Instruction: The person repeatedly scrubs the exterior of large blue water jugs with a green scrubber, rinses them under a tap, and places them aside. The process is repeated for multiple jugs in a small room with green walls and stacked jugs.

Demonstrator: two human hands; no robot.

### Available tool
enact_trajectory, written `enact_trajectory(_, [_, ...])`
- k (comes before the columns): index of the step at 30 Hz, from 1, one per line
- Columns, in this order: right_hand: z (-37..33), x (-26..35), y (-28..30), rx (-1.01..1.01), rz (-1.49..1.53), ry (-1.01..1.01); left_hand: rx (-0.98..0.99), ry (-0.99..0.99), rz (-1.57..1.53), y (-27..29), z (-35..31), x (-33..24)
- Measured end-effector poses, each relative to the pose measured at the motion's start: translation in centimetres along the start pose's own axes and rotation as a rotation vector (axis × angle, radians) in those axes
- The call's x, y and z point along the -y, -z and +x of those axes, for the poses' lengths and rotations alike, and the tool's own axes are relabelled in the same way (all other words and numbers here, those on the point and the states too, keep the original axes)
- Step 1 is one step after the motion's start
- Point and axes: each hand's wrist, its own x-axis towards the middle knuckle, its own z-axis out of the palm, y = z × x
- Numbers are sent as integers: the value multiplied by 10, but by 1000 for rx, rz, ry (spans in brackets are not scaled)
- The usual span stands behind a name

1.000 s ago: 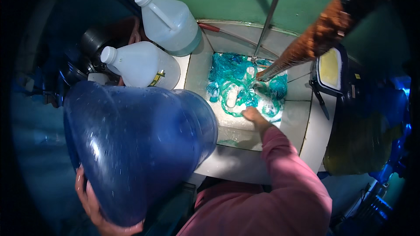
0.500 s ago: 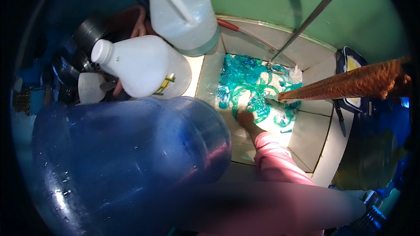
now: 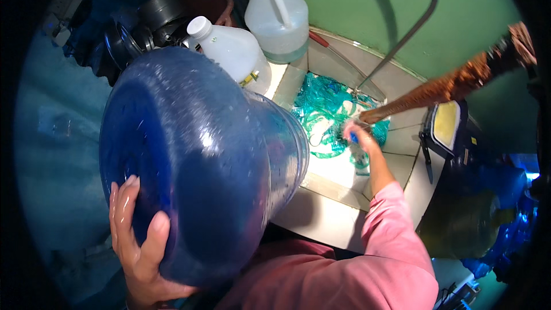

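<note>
My left hand (image 3: 135, 235) presses flat against the bottom of a big translucent blue water jug (image 3: 201, 161). The jug lies tilted, its neck end pointing toward the tiled sink (image 3: 338, 175). My right hand (image 3: 359, 136), in a pink sleeve, reaches into the sink. Its fingers curl around what looks like a small blue piece, just below the end of a rusty brown spout (image 3: 453, 86). A tangle of teal plastic strips (image 3: 321, 109) lies in the basin beside that hand.
Two white plastic jugs (image 3: 232, 51) (image 3: 278, 14) stand on the sink's left edge. A thin metal tube (image 3: 402, 40) runs down the green wall into the basin. A black lamp with a yellow face (image 3: 445, 126) sits on the right rim. Dark containers (image 3: 143, 20) are stacked at far left.
The blue jug has swung up and closer, its bottom now facing me. My right hand has moved from the teal strips to the spout's end.
</note>
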Motion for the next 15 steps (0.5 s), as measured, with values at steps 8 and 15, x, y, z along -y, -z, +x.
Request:
enact_trajectory(8, [-53, 58, -77, -311, -29, -32, 98, -173, 19, 9, 34, -39])
enact_trajectory(15, [-67, 86, -189, -370, 674, -163, 105, -378, 16, 27, 44, -80])
